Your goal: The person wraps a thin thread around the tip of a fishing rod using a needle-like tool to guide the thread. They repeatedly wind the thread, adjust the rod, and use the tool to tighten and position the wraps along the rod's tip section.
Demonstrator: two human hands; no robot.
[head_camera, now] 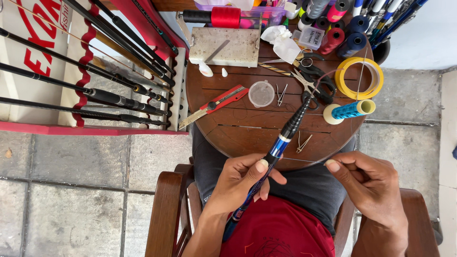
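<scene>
Round wooden table (247, 138) bears blue thread spool (350, 110), clear labelled box (312, 37)

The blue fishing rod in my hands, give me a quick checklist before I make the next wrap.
1. Left hand gripping the blue rod: ok.
2. Right hand pinching the thread: ok.
3. Thread taut from rod to fingers: ok, as far as the fine line shows.
4. Blue thread spool lying free on the round table: ok.
5. Scissors within reach: ok.
6. Wrap position on the rod: cannot tell.
</scene>
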